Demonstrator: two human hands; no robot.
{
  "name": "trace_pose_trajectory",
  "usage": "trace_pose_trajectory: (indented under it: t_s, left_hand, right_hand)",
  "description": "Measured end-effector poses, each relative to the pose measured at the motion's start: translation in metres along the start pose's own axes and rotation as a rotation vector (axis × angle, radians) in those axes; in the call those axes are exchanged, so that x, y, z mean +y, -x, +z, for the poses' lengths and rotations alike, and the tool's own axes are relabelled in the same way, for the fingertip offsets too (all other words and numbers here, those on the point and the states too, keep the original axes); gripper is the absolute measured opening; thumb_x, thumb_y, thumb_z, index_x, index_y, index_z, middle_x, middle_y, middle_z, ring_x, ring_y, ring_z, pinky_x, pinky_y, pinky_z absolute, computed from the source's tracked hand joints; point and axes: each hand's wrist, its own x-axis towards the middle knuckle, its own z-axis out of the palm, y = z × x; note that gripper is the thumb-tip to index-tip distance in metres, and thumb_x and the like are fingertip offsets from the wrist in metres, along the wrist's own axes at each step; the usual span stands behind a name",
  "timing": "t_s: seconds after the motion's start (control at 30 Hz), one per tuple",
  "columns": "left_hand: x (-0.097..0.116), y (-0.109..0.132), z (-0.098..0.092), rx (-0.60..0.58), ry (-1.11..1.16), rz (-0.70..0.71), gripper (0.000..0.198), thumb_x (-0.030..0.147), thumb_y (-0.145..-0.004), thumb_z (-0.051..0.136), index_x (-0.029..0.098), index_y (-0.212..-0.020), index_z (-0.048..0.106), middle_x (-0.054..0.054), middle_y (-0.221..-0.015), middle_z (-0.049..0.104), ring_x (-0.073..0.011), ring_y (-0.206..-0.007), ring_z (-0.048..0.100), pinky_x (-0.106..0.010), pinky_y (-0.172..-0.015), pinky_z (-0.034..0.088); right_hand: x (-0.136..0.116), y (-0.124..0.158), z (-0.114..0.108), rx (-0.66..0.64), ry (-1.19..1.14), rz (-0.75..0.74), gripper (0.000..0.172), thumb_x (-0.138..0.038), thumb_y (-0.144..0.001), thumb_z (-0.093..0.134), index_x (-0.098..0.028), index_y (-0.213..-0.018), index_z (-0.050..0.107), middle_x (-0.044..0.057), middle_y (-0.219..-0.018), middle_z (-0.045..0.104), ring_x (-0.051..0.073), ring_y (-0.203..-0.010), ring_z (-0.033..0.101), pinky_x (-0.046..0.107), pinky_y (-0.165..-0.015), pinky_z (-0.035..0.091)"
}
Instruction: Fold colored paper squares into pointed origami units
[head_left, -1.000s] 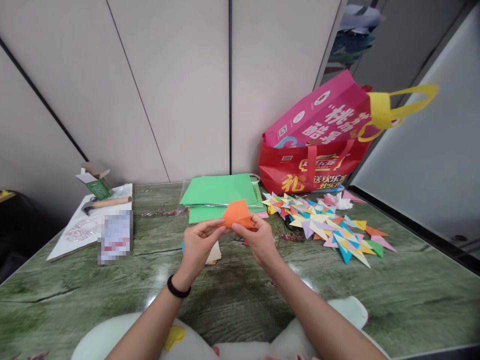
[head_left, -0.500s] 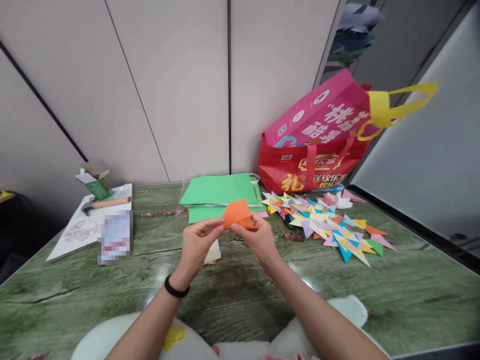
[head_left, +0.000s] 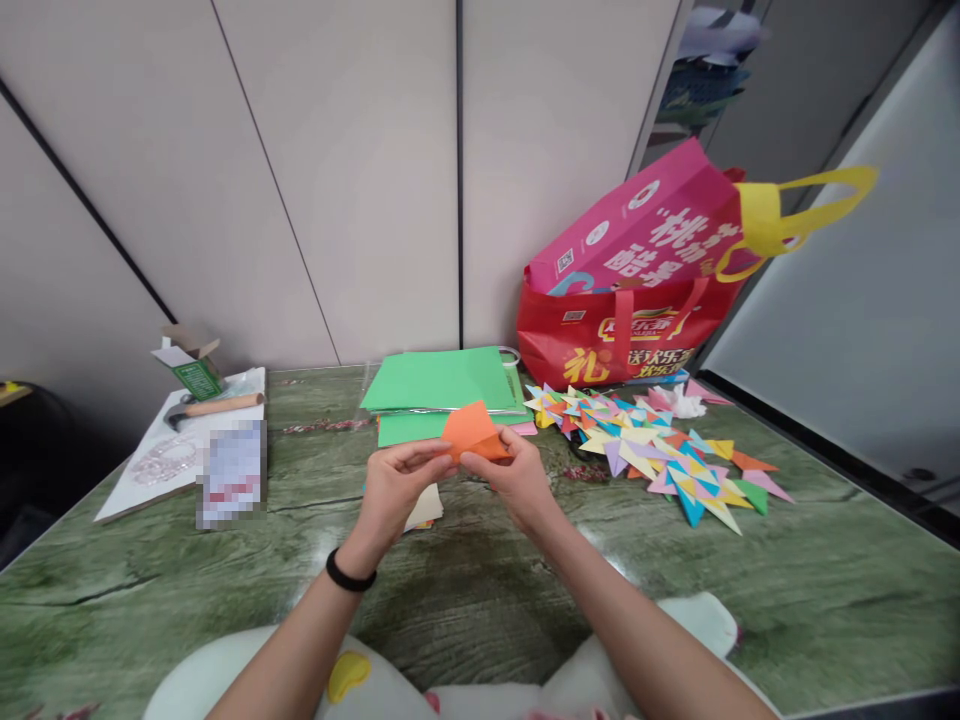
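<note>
A partly folded sheet of orange paper [head_left: 472, 430] is held up above the table between both hands. My left hand [head_left: 397, 485] pinches its left lower edge, thumb in front and fingers behind. On the opposite side, my right hand [head_left: 517, 475] grips the lower right edge with its thumb across the front. Below and behind my left hand lies a small stack of paper pieces [head_left: 426, 507], cream on top, partly hidden by that hand. Green paper sheets [head_left: 439, 378] lie in a pile just beyond the orange paper.
Many folded multicoloured paper pieces [head_left: 675, 460] spread over the right side. A red bag [head_left: 570, 335] holding a pink box [head_left: 637, 220] stands behind them. At left, a hammer [head_left: 221, 405] and a small green box [head_left: 199, 378] rest on a white board [head_left: 135, 490].
The orange paper has tilted slightly and its upper corner has shifted left. Both hands keep their hold, moving very little. Everything else stays in place.
</note>
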Motion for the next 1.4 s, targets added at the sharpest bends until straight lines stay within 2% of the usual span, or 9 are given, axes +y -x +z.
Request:
trace_pose_trajectory:
  t_s: [0.3, 0.6, 0.87, 1.0, 1.17, 1.4]
  left_hand:
    - [0.002, 0.001, 0.001, -0.002, -0.060, 0.023, 0.017, 0.019, -0.054, 0.077, 0.012, -0.069, 0.071, -0.005, -0.072, 0.072, -0.0181, -0.067, 0.067, -0.028, -0.067, 0.057]
    - [0.002, 0.000, -0.001, -0.084, -0.059, -0.014, 0.020, 0.021, -0.058, 0.075, 0.013, -0.075, 0.071, -0.006, -0.078, 0.072, -0.0200, -0.073, 0.067, -0.033, -0.075, 0.056]
    - [0.003, 0.001, 0.001, -0.091, -0.065, 0.000, 0.021, 0.024, -0.058, 0.074, 0.013, -0.077, 0.071, -0.005, -0.080, 0.072, -0.0213, -0.077, 0.067, -0.036, -0.077, 0.055]
    - [0.003, 0.001, 0.001, -0.078, -0.106, -0.005, 0.023, 0.024, -0.057, 0.075, 0.013, -0.077, 0.071, -0.006, -0.082, 0.072, -0.0217, -0.076, 0.067, -0.035, -0.078, 0.055]
    - [-0.001, 0.000, 0.000, 0.007, -0.148, -0.001, 0.024, 0.021, -0.049, 0.078, 0.012, -0.070, 0.070, -0.007, -0.077, 0.073, -0.0215, -0.073, 0.067, -0.032, -0.074, 0.055]
    - [-0.001, 0.001, 0.003, 0.050, -0.122, -0.002, 0.021, 0.018, -0.049, 0.079, 0.012, -0.066, 0.069, -0.005, -0.068, 0.072, -0.0191, -0.065, 0.067, -0.030, -0.068, 0.056]
  right_hand:
    - [0.000, -0.003, -0.007, -0.047, -0.046, 0.088, 0.040, -0.032, -0.054, 0.074, -0.016, -0.087, 0.058, 0.003, -0.076, 0.066, 0.014, -0.060, 0.058, 0.023, -0.050, 0.044]
    - [-0.003, -0.005, -0.009, -0.041, -0.025, 0.093, 0.041, -0.033, -0.050, 0.076, -0.016, -0.084, 0.059, 0.001, -0.074, 0.067, 0.015, -0.060, 0.059, 0.024, -0.053, 0.045]
    - [-0.006, -0.005, -0.010, -0.059, -0.084, 0.126, 0.042, -0.032, -0.048, 0.077, -0.016, -0.082, 0.059, 0.000, -0.071, 0.065, 0.012, -0.055, 0.055, 0.022, -0.051, 0.042]
    - [-0.006, -0.005, -0.010, -0.060, -0.042, 0.111, 0.040, -0.032, -0.050, 0.075, -0.016, -0.083, 0.058, 0.000, -0.072, 0.065, 0.012, -0.056, 0.055, 0.022, -0.050, 0.042]
    - [-0.005, -0.004, -0.008, -0.055, 0.066, 0.080, 0.035, -0.032, -0.053, 0.074, -0.016, -0.079, 0.058, -0.001, -0.064, 0.062, 0.010, -0.050, 0.050, 0.020, -0.046, 0.040]
    - [-0.010, -0.005, -0.011, -0.091, -0.030, 0.178, 0.034, -0.029, -0.046, 0.077, -0.014, -0.072, 0.061, -0.001, -0.061, 0.063, 0.008, -0.045, 0.050, 0.021, -0.043, 0.040]
